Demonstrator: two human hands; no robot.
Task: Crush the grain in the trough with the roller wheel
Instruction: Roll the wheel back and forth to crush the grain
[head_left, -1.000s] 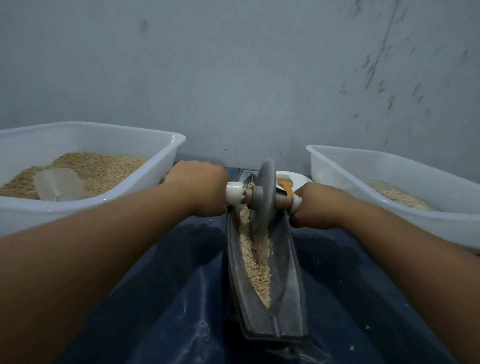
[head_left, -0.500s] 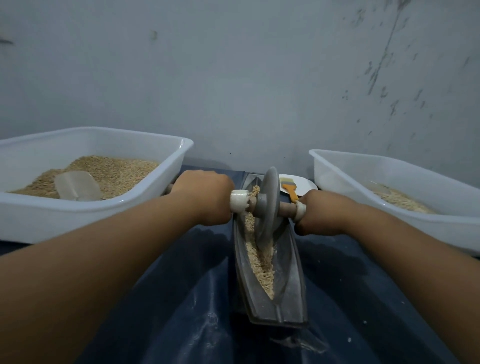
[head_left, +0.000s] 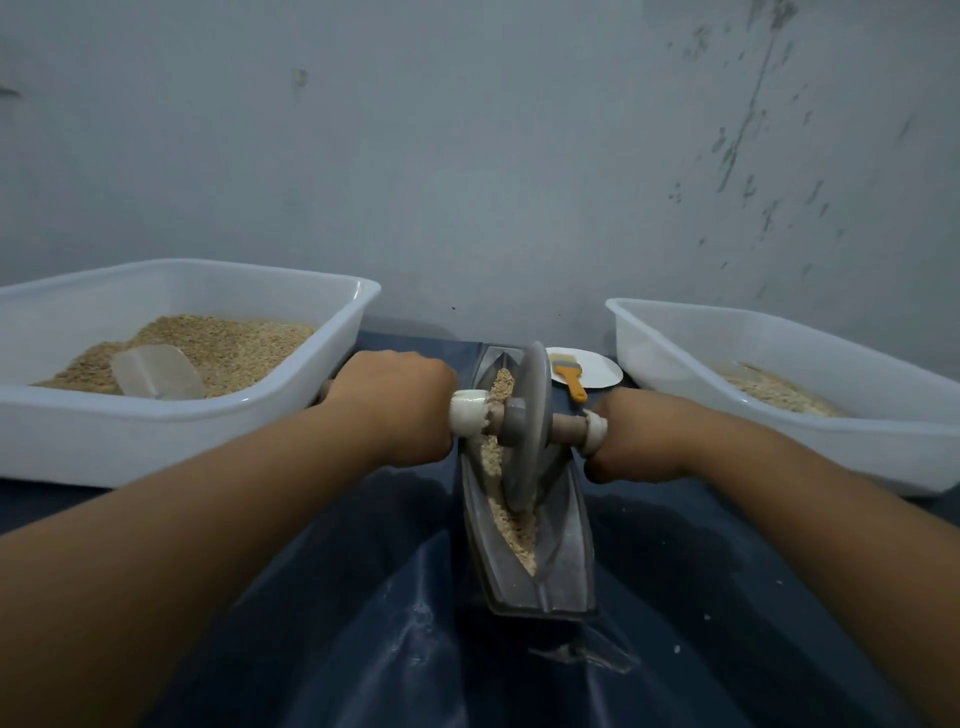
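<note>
A narrow grey boat-shaped trough (head_left: 569, 545) lies lengthwise in front of me on a dark blue sheet, with pale grain (head_left: 511, 525) along its groove. A grey roller wheel (head_left: 524, 421) stands upright in the trough's middle, on a wooden axle with white end caps. My left hand (head_left: 395, 405) grips the axle's left end. My right hand (head_left: 639, 436) grips its right end. The fingers of both hands are hidden under the knuckles.
A white tub (head_left: 171, 415) of grain with a clear scoop (head_left: 156, 371) stands at the left. Another white tub (head_left: 810, 415) with a little grain stands at the right. A white plate (head_left: 597, 366) with an orange-handled brush (head_left: 570, 382) lies behind the trough, near the wall.
Both hands have drawn the wheel back along the trough toward me, from near the far end to about the middle. The view has tilted up slightly.
</note>
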